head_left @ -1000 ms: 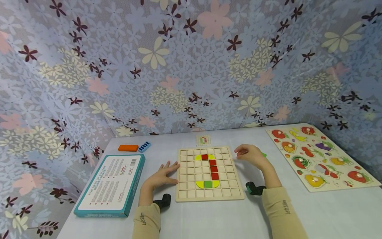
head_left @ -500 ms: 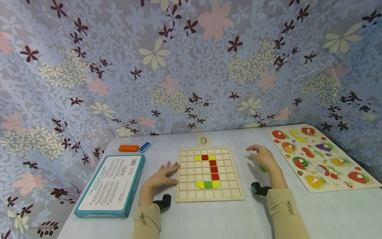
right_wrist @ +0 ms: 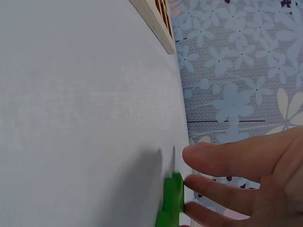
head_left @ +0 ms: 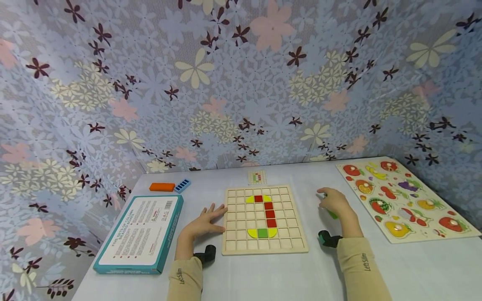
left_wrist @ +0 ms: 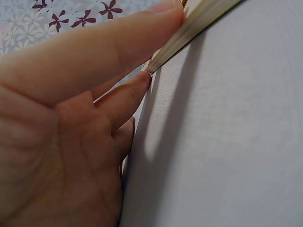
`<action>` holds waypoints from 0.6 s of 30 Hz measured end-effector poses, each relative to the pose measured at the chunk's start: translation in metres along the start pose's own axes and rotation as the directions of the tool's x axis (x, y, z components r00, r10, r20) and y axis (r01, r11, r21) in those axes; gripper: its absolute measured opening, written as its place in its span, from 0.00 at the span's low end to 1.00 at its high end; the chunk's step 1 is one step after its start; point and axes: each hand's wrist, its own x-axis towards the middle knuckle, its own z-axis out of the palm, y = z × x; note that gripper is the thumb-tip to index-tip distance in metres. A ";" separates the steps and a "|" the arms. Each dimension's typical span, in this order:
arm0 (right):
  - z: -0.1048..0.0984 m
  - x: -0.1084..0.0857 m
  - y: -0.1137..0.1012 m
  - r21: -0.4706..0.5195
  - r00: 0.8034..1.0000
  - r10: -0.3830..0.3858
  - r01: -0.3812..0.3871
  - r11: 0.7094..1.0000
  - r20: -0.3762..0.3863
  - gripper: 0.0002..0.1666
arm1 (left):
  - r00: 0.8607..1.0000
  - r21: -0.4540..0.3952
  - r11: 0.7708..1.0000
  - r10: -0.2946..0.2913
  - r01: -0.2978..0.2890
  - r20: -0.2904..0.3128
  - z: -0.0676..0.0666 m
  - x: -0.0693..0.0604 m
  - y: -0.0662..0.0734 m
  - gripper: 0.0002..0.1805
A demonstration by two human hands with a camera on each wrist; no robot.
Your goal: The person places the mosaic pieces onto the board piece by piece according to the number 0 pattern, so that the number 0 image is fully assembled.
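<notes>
A wooden grid board (head_left: 235, 244) lies in the middle of the table, with red squares (head_left: 270, 213), yellow rounded corner pieces (head_left: 252, 233) and a green square (head_left: 262, 233) set in its cells. My left hand (head_left: 203, 221) spreads its fingers against the board's left edge; thumb and fingertips meet the wooden edge (left_wrist: 199, 26) in the left wrist view. Right of the board, my right hand (head_left: 336, 204) is over several green pieces (right_wrist: 173, 196), partly hidden under it in the head view. Its fingers reach the pieces' side, while the thumb stays apart from them.
A small patterned card (head_left: 257, 177) lies behind the board. To the left are a teal-edged box (head_left: 141, 234), an orange block (head_left: 162, 187) and a blue piece (head_left: 183, 185) with dark bars. A fruit puzzle board (head_left: 410, 200) lies far right; a patterned cloth (head_left: 241, 83) hangs behind.
My right hand has moved right, away from the board's edge, and down to the green pieces. The left hand and the pieces on the board stay where they were.
</notes>
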 end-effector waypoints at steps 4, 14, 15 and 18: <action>0.000 0.000 0.000 0.035 1.000 -0.029 0.029 0.999 -0.010 0.28 | 1.000 0.002 1.000 0.005 -0.005 0.000 0.000 0.001 -0.002 0.41; 0.007 0.003 0.001 0.043 0.999 -0.053 0.053 0.998 0.007 0.22 | 1.000 0.022 1.000 0.008 -0.008 -0.002 0.001 -0.001 -0.003 0.41; 0.007 0.003 0.001 0.039 0.998 -0.055 0.055 0.998 0.010 0.21 | 1.000 0.023 1.000 0.007 -0.007 -0.004 0.001 -0.001 -0.003 0.42; 0.007 0.002 0.001 0.035 0.998 -0.062 0.062 0.998 0.014 0.18 | 1.000 0.020 1.000 0.007 -0.006 -0.010 0.002 -0.001 -0.003 0.42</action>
